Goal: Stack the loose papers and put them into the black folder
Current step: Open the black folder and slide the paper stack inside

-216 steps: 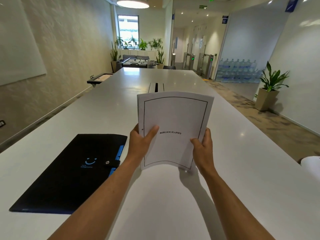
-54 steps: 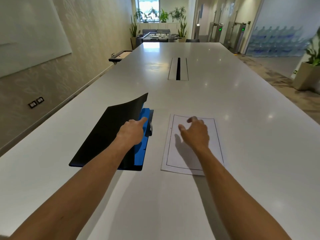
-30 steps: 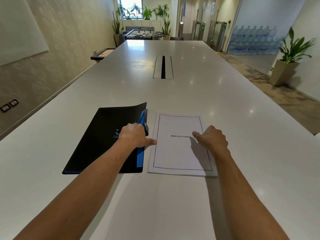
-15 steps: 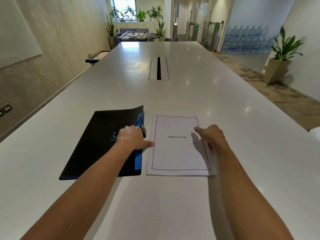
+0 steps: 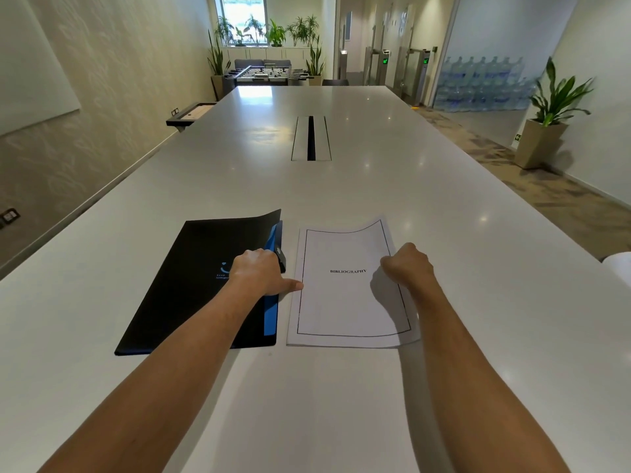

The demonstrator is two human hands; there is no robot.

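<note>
Hands (image 5: 257,273) at folder (image 5: 191,285) and papers (image 5: 345,302)

On a long white table (image 5: 341,186), a black folder (image 5: 198,285) lies at 9 o'clock of the paper stack (image 5: 345,302). The left hand (image 5: 256,274) grips the folder's lifted cover edge, thumb touching the papers. The right hand (image 5: 408,264) pinches the stack's 3 o'clock edge, raising it. A potted plant (image 5: 546,117) stands at 2 o'clock.
</note>
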